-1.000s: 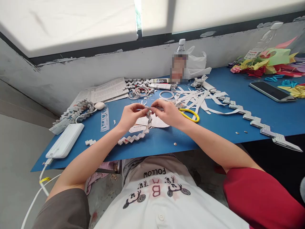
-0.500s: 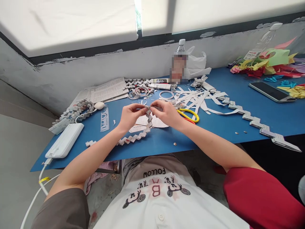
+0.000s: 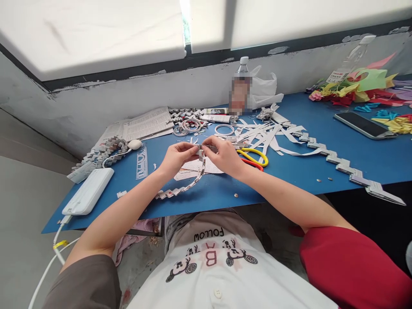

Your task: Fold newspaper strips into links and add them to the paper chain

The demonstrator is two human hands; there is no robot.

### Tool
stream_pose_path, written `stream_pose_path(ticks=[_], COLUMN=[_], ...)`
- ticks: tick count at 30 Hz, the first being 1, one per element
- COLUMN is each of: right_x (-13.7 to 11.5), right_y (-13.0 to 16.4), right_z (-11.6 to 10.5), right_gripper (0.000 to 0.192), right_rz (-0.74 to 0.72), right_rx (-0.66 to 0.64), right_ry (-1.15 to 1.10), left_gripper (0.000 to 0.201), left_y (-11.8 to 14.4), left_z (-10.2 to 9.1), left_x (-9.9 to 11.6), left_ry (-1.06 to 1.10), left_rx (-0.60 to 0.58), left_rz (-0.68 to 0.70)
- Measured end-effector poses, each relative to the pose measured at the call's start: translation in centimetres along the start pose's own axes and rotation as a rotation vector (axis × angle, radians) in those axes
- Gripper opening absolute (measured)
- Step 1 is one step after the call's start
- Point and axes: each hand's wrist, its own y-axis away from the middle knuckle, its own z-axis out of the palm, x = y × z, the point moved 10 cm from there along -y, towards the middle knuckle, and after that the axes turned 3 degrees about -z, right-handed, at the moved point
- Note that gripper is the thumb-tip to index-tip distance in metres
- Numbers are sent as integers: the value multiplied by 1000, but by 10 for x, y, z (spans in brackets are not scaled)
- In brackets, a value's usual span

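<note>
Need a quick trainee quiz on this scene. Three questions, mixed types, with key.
1. What is at the fingertips of the left hand and right hand?
a) a phone
b) a folded-paper chain
c) a plastic bottle

2. True or false: the phone lies left of the clear ruler in the view.

3. Fill in: a white cable plugs into the near end of the ___.

Key:
1. b
2. False; the phone lies right of the clear ruler.
3. white box-shaped device
</note>
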Motion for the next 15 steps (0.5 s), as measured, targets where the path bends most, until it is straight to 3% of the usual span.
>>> stream_pose_path(ticks=[8,12,15], right_x=[4,12,10], right_y=[-1,0,1], right_z=[3,12,11], right_gripper=[10,12,12], right_rz=[15,90,83], right_rx=[-21,-86,-82], right_ry=[-2,-165,-162], left_gripper=[41,42,40], left_y=[3,2,0], left_z=[5,9,9], left_x=[11,11,7], left_ry=[-150,-204,-181], left_rx=[-36,-118,-154], left_rz=[64,36,3])
